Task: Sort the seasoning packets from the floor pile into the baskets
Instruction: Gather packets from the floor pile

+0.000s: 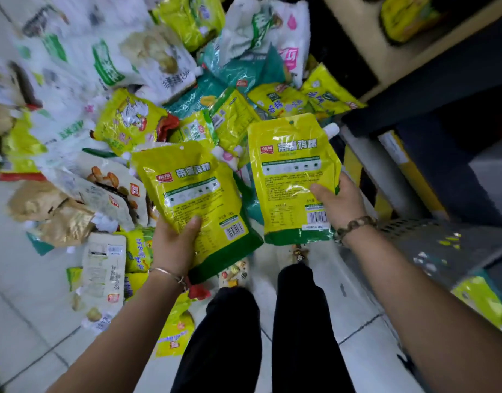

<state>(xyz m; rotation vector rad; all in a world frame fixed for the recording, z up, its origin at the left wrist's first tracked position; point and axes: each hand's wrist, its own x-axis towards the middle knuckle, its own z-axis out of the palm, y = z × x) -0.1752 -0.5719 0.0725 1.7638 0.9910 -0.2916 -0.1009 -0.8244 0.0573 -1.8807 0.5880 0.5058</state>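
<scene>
My left hand (174, 245) grips the bottom edge of a yellow-green seasoning packet (193, 191), held up over the floor with its printed back facing me. My right hand (339, 199) grips the lower right corner of a second, matching yellow-green packet (292, 165) that has a white spout at its top right. Both packets hang side by side above the floor pile (136, 109) of yellow, white, teal and brown packets. A grey perforated basket (414, 239) sits at the right, under my right forearm, holding yellow packets.
My two legs in black trousers (272, 330) stand on the white tiled floor (25, 321). Beige shelving (414, 32) with yellow packets rises at the upper right. Dark boxes and a yellow carton (408, 171) line the right side. More packets lie near my left foot.
</scene>
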